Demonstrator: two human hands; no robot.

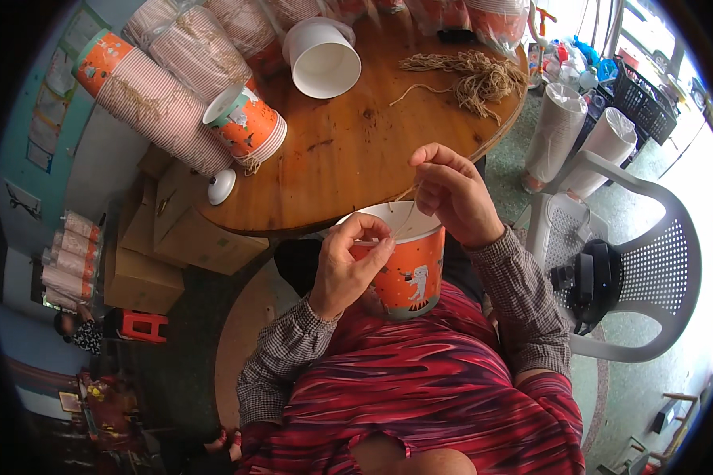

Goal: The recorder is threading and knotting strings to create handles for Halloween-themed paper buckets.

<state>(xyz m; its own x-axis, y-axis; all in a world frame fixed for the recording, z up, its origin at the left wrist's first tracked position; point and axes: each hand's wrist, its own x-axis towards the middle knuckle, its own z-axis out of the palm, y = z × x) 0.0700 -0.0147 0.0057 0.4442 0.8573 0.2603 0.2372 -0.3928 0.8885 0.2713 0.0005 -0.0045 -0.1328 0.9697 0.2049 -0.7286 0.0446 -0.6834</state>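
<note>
Orange paper bucket (408, 273) rim pinched by left hand (348, 265); right hand (451, 194) (raised above) grip pinching string (411, 207).

Hands: two; a left hand (347, 265) and a right hand (451, 194)
Orange paper bucket with a white rim, held: one (408, 269)
Plain white paper bucket lying on the round wooden table: one (322, 57)
Pile of tan strings: one (475, 79)
White plastic chair: one (657, 261)
Brown cardboard boxes: about three (182, 233)
</note>
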